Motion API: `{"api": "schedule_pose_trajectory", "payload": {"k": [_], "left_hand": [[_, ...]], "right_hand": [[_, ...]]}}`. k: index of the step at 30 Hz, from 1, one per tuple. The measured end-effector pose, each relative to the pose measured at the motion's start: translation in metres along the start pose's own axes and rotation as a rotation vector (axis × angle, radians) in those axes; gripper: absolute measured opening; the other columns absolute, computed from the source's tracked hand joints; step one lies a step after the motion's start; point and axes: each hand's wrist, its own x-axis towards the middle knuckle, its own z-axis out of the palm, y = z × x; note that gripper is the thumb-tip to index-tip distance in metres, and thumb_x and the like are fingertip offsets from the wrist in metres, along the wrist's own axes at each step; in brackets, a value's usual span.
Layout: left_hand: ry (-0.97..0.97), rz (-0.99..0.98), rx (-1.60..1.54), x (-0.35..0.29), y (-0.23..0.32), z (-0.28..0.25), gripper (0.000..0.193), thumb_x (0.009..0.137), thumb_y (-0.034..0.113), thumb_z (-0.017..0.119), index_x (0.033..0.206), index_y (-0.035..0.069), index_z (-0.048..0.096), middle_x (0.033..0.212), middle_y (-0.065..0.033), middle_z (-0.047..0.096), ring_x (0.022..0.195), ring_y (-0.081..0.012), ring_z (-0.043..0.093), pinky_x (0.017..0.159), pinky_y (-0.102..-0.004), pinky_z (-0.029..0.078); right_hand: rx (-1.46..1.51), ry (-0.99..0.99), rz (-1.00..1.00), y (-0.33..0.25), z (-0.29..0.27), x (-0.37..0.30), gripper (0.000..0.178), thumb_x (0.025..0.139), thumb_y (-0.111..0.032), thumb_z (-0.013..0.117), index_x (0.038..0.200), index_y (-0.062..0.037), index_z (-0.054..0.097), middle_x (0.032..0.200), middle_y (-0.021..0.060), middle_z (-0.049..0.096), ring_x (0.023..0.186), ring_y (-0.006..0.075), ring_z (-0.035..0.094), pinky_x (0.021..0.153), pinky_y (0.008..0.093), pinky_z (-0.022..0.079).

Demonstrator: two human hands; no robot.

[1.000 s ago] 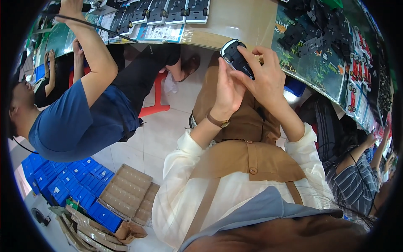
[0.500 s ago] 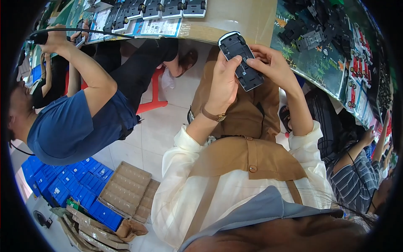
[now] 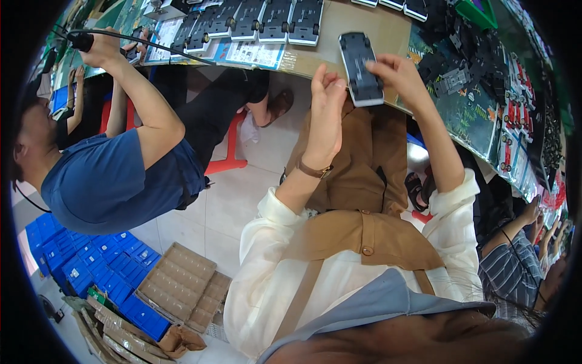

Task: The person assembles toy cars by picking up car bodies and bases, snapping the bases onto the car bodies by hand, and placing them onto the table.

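The toy car (image 3: 360, 76) is up in front of me, black underside facing me, white along its edge, partly over the near rim of the brown-topped table (image 3: 388, 37) and partly above my lap. My right hand (image 3: 401, 79) grips it by its right side, thumb lying on the black underside. My left hand (image 3: 326, 115) is open just beside its other edge (whether my thumb touches it, I cannot tell). Beyond, to the left, similar upturned cars (image 3: 276, 23) stand in a row, partly over printed sheets (image 3: 259, 53). To the right lie a heap of black plastic parts (image 3: 453, 79) and, farther off, small red cars (image 3: 516, 115). A co-worker in a blue shirt (image 3: 106, 182) sits at my left.
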Motion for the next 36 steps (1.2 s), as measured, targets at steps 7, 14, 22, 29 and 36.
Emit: {"api": "schedule_pose_trajectory", "payload": {"k": [7,14,22,29,36], "left_hand": [[0.131,-0.044,0.026,-0.014,-0.001,-0.023,0.033,0.094,0.024,0.044,0.123,0.008,0.045,0.116,-0.0053,0.049,0.111,-0.0181,0.044,0.095,-0.0384,0.035],[0.15,-0.057,0.065,-0.024,-0.003,-0.048,0.037,0.093,0.026,0.041,0.123,0.006,0.047,0.122,-0.0106,0.049,0.115,-0.0238,0.044,0.098,-0.0404,0.036],[0.014,-0.155,0.054,-0.012,-0.01,-0.043,0.035,0.092,0.031,0.044,0.117,0.006,0.049,0.113,-0.0055,0.052,0.107,-0.021,0.048,0.094,-0.0386,0.04],[0.009,-0.204,0.102,-0.025,-0.018,-0.04,0.035,0.092,0.031,0.042,0.117,0.005,0.049,0.11,-0.0062,0.053,0.104,-0.0215,0.05,0.091,-0.037,0.041],[-0.215,-0.295,0.123,-0.035,-0.034,0.025,0.028,0.093,0.024,0.041,0.11,0.003,0.049,0.105,-0.0086,0.053,0.1,-0.0209,0.052,0.09,-0.0344,0.04]], "right_hand": [[-0.034,0.188,-0.073,0.003,0.009,0.097,0.034,0.076,-0.034,0.068,0.072,-0.0003,0.063,0.059,0.0041,0.058,0.05,0.0128,0.059,0.048,0.0255,0.05],[-0.375,0.369,-0.151,-0.018,0.029,0.1,0.038,0.07,-0.034,0.059,0.065,0.0027,0.064,0.063,0.0189,0.062,0.062,0.0325,0.063,0.06,0.0413,0.051],[-0.53,0.536,-0.454,-0.022,0.013,0.017,0.05,0.082,-0.036,0.059,0.117,-0.003,0.046,0.114,0.0205,0.052,0.105,0.0365,0.05,0.085,0.043,0.043],[-0.872,1.448,-0.341,0.076,-0.152,-0.182,0.088,0.059,-0.023,0.081,0.13,-0.0009,0.033,0.128,0.0195,0.038,0.118,0.0347,0.035,0.099,0.0436,0.03],[-0.551,1.388,-0.047,0.181,-0.252,-0.262,0.097,0.066,-0.024,0.08,0.137,0.0057,0.021,0.119,0.0229,0.048,0.106,0.0276,0.05,0.089,0.0338,0.041]]}}
